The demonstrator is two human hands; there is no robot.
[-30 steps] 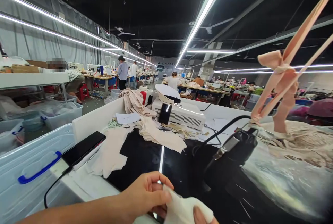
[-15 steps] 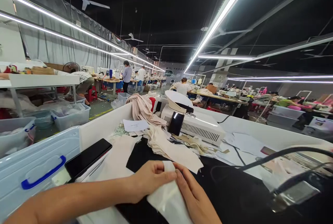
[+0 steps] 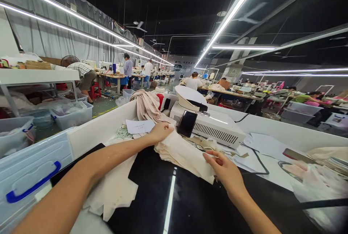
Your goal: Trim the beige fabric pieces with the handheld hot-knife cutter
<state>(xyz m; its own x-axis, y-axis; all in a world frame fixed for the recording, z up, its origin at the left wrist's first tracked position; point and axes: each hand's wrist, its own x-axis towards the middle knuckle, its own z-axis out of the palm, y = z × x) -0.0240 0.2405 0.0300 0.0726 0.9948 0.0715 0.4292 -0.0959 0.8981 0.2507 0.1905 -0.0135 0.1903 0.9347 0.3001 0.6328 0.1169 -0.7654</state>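
A stack of cream fabric pieces [image 3: 181, 150] lies on the black work surface [image 3: 152, 197] in front of me. My left hand [image 3: 162, 133] is closed at the far left end of the stack, its fingers curled on the top piece. At the right end, my right hand [image 3: 225, 170] pinches the edge of the same piece between thumb and fingers. More cream fabric pieces [image 3: 115, 194] lie to the left, under my left forearm.
Behind the stack a black phone [image 3: 187, 123] leans against a white vented box [image 3: 214, 128] with a white cap [image 3: 190, 98] on it. Pinkish fabric strips [image 3: 146, 105] drape at the back left. A lidded bin [image 3: 35, 176] stands left, and plastic bags [image 3: 323, 183] lie right.
Both hands have moved forward and apart, from a white piece they held together near me to the two ends of the cream stack. The white piece is out of my hands.
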